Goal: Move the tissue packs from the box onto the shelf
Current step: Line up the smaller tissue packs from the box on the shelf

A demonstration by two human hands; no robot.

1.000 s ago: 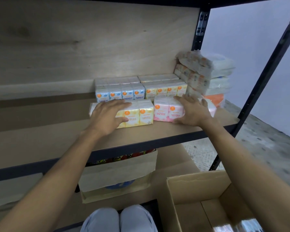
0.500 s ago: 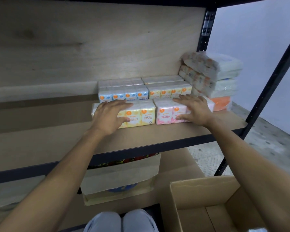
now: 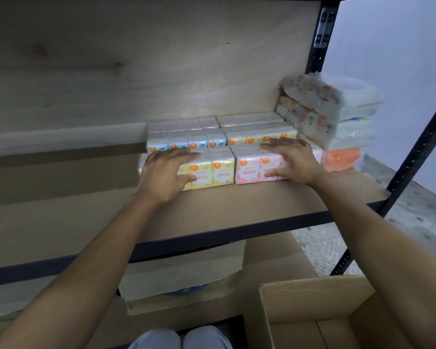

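Tissue packs, yellow [image 3: 212, 170] and pink [image 3: 248, 167], are sitting on the shelf [image 3: 237, 205] in the front row. Left hand [image 3: 164, 173] and right hand [image 3: 293, 159] are resting flat, fingers spread, gripping nothing, apparently squaring the row. The box [image 3: 310, 306] is standing below.

We see a yellow tissue pack [image 3: 208, 168] and a pink tissue pack [image 3: 249, 167] standing side by side, touching, on the wooden shelf [image 3: 237, 205]. Just behind them sit a blue pack [image 3: 186, 139] and another yellow pack [image 3: 257, 134]. The open cardboard box [image 3: 312, 313] lies below at the right, its visible floor bare.
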